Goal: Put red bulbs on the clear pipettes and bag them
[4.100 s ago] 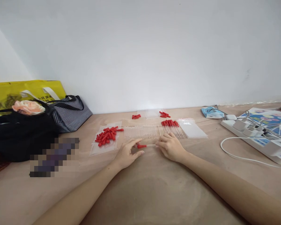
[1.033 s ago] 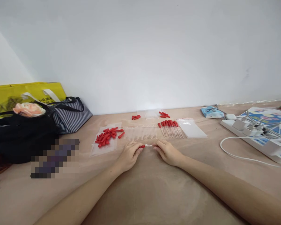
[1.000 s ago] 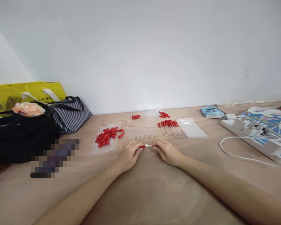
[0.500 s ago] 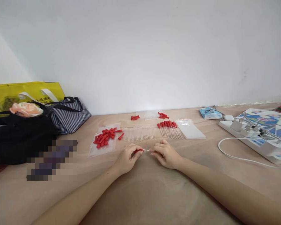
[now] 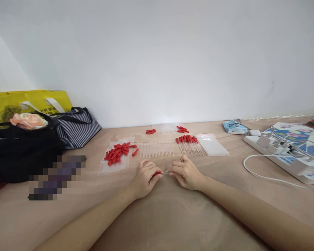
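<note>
Two hands, one red bulb, one clear tube; lower centre of frame
Left hand (image 5: 146, 178): pinches bulb (image 5: 157, 173); right hand (image 5: 186, 173): pinches tube (image 5: 165, 172), between the hands; loose bulbs (image 5: 117, 152), centre left; capped tubes (image 5: 188, 143), right of centre; power strip (image 5: 288, 158), right of frame
</note>
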Motion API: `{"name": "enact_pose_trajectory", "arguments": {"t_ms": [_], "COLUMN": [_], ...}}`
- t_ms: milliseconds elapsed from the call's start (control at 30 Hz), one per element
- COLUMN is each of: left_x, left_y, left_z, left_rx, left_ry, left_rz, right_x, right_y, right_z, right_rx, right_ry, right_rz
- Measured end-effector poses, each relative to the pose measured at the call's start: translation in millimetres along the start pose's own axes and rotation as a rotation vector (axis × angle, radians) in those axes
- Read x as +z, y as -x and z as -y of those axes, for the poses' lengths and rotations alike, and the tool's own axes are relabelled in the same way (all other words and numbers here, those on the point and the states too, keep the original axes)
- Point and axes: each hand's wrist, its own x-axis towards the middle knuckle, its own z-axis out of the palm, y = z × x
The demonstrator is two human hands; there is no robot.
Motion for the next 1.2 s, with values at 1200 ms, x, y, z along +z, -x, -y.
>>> {"name": "enact_pose_trajectory", "arguments": {"t_ms": [1200], "left_x": [3.0], "left_y": [2.4], "left_z": [21.4], "left_rx": [-0.436], "left_ry": [-0.192], "left_rz": [-0.055], "right_x": [8.7], "right_y": [-42.8], "right_z": [-70.7], "right_rx": [0.980], "right_ry": [0.337], "right_rz": [0.032]}}
